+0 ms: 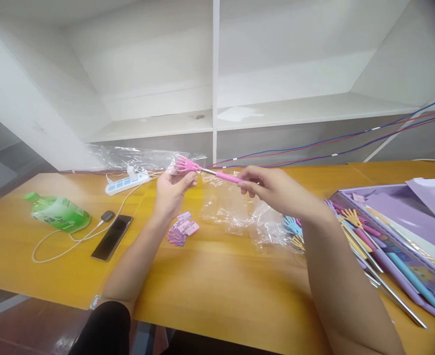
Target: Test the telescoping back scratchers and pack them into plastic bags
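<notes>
A pink telescopic back scratcher [228, 177] is stretched between my two hands above the table, its hand-shaped head to the left and a short bit of metal rod showing. My left hand [173, 190] has thumb and fingers closed at the head. With a pinch of thumb and fingers, my right hand [264, 182] grips the end of the pink handle. Clear plastic bags [235, 207] lie on the table beneath. Below my left hand is a small pile of pink and purple cards [182, 229].
More back scratchers [378, 251] lie at the right, against a purple box [398, 197]. To the left are a green bottle [60, 212] on its side, a phone [112, 237] and a power strip [127, 182]. White shelving [215, 98] stands behind the table, with cables running along it.
</notes>
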The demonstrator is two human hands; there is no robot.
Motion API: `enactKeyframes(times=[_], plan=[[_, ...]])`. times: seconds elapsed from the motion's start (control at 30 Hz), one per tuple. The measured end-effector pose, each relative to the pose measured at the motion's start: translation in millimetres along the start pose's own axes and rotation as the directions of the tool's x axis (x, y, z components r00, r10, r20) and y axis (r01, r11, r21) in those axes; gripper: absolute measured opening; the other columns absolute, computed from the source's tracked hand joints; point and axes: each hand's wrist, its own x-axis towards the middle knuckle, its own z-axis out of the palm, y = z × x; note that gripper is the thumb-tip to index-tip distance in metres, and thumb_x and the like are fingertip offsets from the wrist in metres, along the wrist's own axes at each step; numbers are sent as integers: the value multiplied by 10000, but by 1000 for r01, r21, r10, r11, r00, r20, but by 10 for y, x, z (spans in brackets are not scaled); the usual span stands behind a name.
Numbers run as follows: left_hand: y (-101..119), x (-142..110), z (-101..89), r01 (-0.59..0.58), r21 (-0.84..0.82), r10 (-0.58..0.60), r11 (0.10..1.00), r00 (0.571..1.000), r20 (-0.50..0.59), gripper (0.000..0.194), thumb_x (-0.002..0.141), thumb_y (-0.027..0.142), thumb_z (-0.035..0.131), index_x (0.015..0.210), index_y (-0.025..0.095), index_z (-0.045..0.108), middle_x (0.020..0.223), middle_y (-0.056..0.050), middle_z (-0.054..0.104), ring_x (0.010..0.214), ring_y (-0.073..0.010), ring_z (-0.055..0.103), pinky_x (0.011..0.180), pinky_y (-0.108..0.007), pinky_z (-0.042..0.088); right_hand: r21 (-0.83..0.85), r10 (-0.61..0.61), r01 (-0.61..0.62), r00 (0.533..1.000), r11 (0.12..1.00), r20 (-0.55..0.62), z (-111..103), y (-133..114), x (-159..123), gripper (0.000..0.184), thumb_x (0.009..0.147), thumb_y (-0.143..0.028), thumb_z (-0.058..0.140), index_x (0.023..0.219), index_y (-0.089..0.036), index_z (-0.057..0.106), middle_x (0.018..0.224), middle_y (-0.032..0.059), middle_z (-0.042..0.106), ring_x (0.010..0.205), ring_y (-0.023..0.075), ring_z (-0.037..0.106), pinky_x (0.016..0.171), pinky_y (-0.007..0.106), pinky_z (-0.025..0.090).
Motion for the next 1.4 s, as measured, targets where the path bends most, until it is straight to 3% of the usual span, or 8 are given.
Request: enactKeyframes(times=[0.23,0.4,0.63,0.77,0.93,1.07,1.23,1.4], plan=[[-170,-93,47,64,46,-66,997,996,55,309,707,339,972,864,154,780,779,-3,706,677,-87,611,658,-221,521,28,-108,116,972,993,-208,152,-37,86,359,980,-587,695,929,-238,761,949,66,672,743,176,638,686,347,498],[-287,-206,115,129,99,-138,987,986,89,316,737,366,946,936,167,803,698,10,654,663,-110,581,662,-251,491,35,-186,211,919,977,-349,372,-229,80,429,955,-655,715,917,-229,679,902,70,691,772,187,622,706,345,501],[-404,-330,178,187,147,-210,971,964,165,281,779,380,911,764,170,725,691,12,611,689,-118,535,672,-265,428,-237,-364,284,814,929,-452,780,-400,53,237,1091,-379,569,906,-240,622,931,68,666,799,178,608,710,315,477],[-416,-314,165,188,129,-210,974,960,188,235,805,340,885,803,166,727,726,5,626,723,-125,550,694,-263,442,-263,-479,401,765,877,-431,793,-434,18,161,1094,-236,521,1064,-233,679,1071,96,682,944,189,670,784,314,550],[-356,-274,140,130,89,-146,987,969,199,308,805,414,919,913,184,744,781,7,637,687,-96,506,628,-236,402,-267,-510,441,800,857,-315,657,-461,-103,319,1095,-190,487,1328,-288,682,1242,101,696,1134,225,696,911,385,587],[-292,-315,159,160,177,-200,971,950,240,345,778,431,931,768,176,698,697,11,603,677,-108,527,650,-250,423,-298,-495,418,827,858,-264,606,-395,-128,238,1090,-215,524,1243,-274,697,1220,83,724,1100,234,696,885,380,555],[-198,-355,194,197,223,-265,955,904,336,285,762,371,908,859,170,732,831,-20,679,817,-149,615,754,-269,477,-405,-559,438,790,803,-253,589,-329,-75,138,1071,-204,574,1100,-239,704,1132,72,766,1000,229,693,856,383,515],[-132,-322,83,167,298,-278,940,882,380,243,800,339,843,863,173,677,841,-6,639,839,-147,595,772,-275,466,-396,-578,456,766,797,-281,634,-379,-65,233,1088,-211,569,1298,-236,669,1191,64,779,1005,204,716,842,359,556]])
